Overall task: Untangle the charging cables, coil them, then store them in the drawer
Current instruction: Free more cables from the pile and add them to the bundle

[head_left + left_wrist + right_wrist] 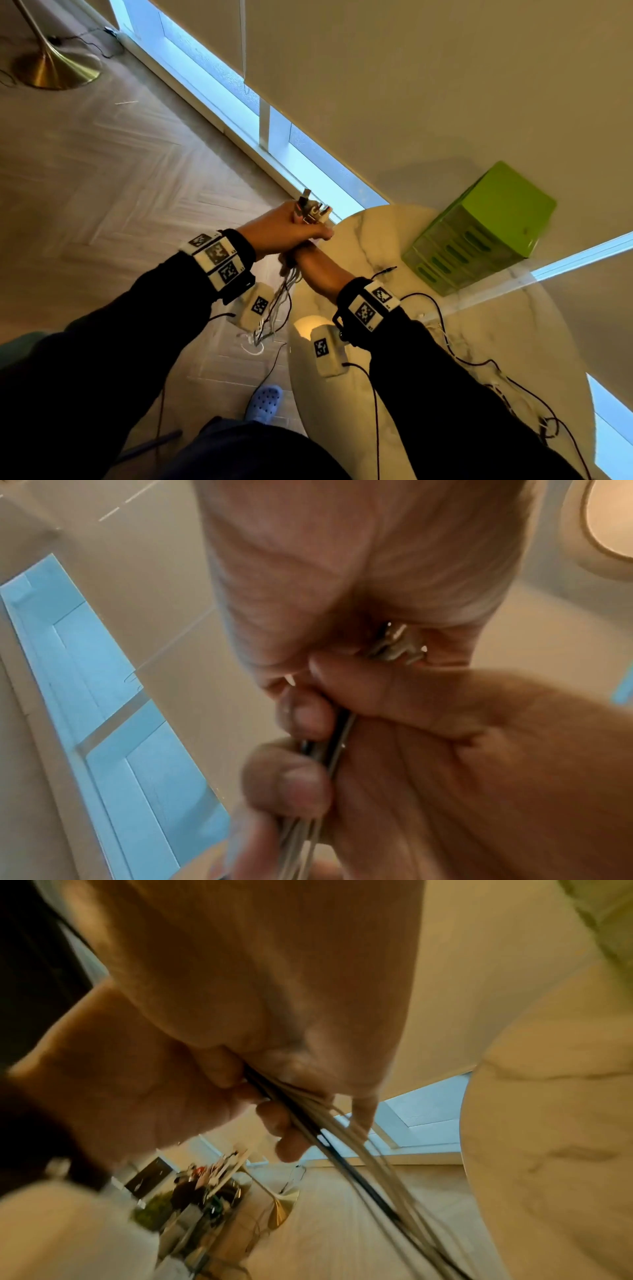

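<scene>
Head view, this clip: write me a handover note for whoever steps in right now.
Left hand: grips the plug ends of the cable bundle, held up beside the table.
Right hand: just below it, fingers closed around the same cables, which hang down to the floor.
Green drawer unit stands on the table, drawers shut.
Done: ends gathered together.
Left: coil the cables, collect the cables lying on the table, open a drawer, store.

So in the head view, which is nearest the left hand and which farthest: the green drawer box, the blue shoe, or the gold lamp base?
1. Blue shoe, on the floor below the left hand.
2. Green drawer box, to the right on the table; too close to the shoe to rank firmly.
3. Gold lamp base, far upper left on the floor.
</scene>
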Motion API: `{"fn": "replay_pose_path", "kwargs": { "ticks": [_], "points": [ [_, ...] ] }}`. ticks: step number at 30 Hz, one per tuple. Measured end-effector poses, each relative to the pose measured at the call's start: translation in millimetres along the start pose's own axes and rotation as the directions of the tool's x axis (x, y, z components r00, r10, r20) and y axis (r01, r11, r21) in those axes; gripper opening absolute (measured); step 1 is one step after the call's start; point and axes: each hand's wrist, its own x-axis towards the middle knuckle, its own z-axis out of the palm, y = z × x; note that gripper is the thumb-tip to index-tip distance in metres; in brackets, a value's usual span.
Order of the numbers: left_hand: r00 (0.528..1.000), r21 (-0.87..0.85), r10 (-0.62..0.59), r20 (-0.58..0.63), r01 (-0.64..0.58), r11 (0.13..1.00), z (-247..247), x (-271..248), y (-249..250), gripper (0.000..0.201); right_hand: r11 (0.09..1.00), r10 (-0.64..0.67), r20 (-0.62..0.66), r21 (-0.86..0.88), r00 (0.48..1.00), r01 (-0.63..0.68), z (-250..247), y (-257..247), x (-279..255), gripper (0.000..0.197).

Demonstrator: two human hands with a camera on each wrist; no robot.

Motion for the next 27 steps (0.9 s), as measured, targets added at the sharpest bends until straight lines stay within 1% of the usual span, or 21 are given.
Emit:
{"fn": "replay_pose_path", "kwargs": {
  "ticks": [2, 4, 5, 6, 7, 8, 9, 11, 12, 13, 14, 15, 16, 17, 18, 19, 20, 22, 24, 25, 27],
  "points": [
    [0.999, -0.091, 0.05, 0.015, -0.049, 0.995, 2, 2, 0, 0.009, 0.994, 0.059, -0.106, 0.096, 0.993, -0.049, -11, 1, 0, 0.031],
    [0.993, -0.241, 0.118, 0.025, -0.108, 0.965, -1, 5, -12, 0.036, 0.958, 0.11, -0.214, 0.283, 0.971, -0.046, -20, 5, -2, 0.03],
    [0.989, -0.317, 0.14, 0.051, -0.117, 0.941, -3, 6, -22, 0.05, 0.919, 0.133, -0.239, 0.392, 0.962, -0.029, -24, 6, -5, 0.029],
    [0.986, -0.349, 0.129, 0.107, -0.084, 0.933, -2, 5, -31, 0.059, 0.856, 0.154, -0.239, 0.517, 0.959, -0.009, -27, 5, -8, 0.028],
    [0.978, -0.303, 0.083, 0.192, -0.021, 0.953, 3, 5, -42, 0.064, 0.773, 0.161, -0.219, 0.634, 0.962, 0.015, -29, 2, -13, 0.028],
    [0.958, -0.163, 0.003, 0.286, 0.046, 0.985, 10, 4, -52, 0.062, 0.693, 0.149, -0.188, 0.721, 0.971, 0.033, -32, -2, -18, 0.028],
    [0.925, 0.034, -0.092, 0.369, 0.085, 0.996, 17, 3, -59, 0.051, 0.636, 0.134, -0.155, 0.771, 0.979, 0.035, -34, -5, -23, 0.027],
    [0.849, 0.35, -0.227, 0.478, 0.053, 0.935, 27, 8, -73, 0.017, 0.623, 0.114, -0.112, 0.782, 0.987, 0.017, -38, -10, -32, 0.029],
    [0.847, 0.454, -0.23, 0.479, -0.016, 0.891, 26, 14, -79, 0.009, 0.646, 0.103, -0.105, 0.763, 0.989, 0.014, -39, -12, -36, 0.03],
    [0.878, 0.55, -0.211, 0.429, -0.069, 0.832, 20, 23, -85, 0.02, 0.694, 0.092, -0.112, 0.72, 0.99, 0.017, -39, -13, -39, 0.03],
    [0.928, 0.636, -0.177, 0.327, -0.078, 0.768, 9, 31, -90, 0.027, 0.756, 0.086, -0.132, 0.654, 0.988, 0.022, -38, -13, -42, 0.033],
    [0.972, 0.694, -0.116, 0.205, -0.06, 0.717, -3, 40, -96, 0.026, 0.808, 0.08, -0.159, 0.588, 0.984, 0.029, -36, -13, -45, 0.037],
    [0.993, 0.721, -0.05, 0.103, -0.039, 0.692, -12, 45, -99, 0.02, 0.835, 0.073, -0.19, 0.548, 0.979, 0.045, -33, -13, -48, 0.042],
    [1.0, 0.711, 0.012, 0.025, -0.026, 0.702, -18, 48, -103, 0.014, 0.836, 0.062, -0.224, 0.544, 0.973, 0.072, -30, -12, -49, 0.044],
    [0.998, 0.669, 0.044, -0.034, -0.01, 0.743, -20, 47, -109, 0.008, 0.813, 0.052, -0.251, 0.573, 0.967, 0.105, -29, -13, -50, 0.041],
    [0.997, 0.612, 0.043, -0.063, 0.005, 0.791, -16, 44, -117, 0.005, 0.769, 0.046, -0.274, 0.624, 0.961, 0.141, -27, -13, -49, 0.037],
    [0.999, 0.56, 0.012, -0.052, 0.019, 0.828, -8, 37, -121, 0.01, 0.717, 0.053, -0.301, 0.675, 0.952, 0.174, -28, -13, -49, 0.035],
    [0.99, 0.49, -0.111, 0.083, 0.056, 0.87, 16, 23, -133, 0.014, 0.641, 0.1, -0.356, 0.737, 0.929, 0.213, -32, -7, -46, 0.035],
    [0.933, 0.419, -0.203, 0.297, 0.063, 0.906, 39, 7, -133, 0.016, 0.636, 0.155, -0.398, 0.74, 0.904, 0.217, -40, 2, -47, 0.036],
    [0.9, 0.393, -0.206, 0.384, 0.042, 0.918, 46, 2, -135, 0.019, 0.648, 0.182, -0.408, 0.734, 0.894, 0.203, -45, 8, -48, 0.036],
    [0.858, 0.306, -0.181, 0.481, 0.03, 0.952, 50, -5, -135, 0.047, 0.675, 0.24, -0.407, 0.722, 0.881, 0.15, -52, 17, -52, 0.033]
  ]
}}
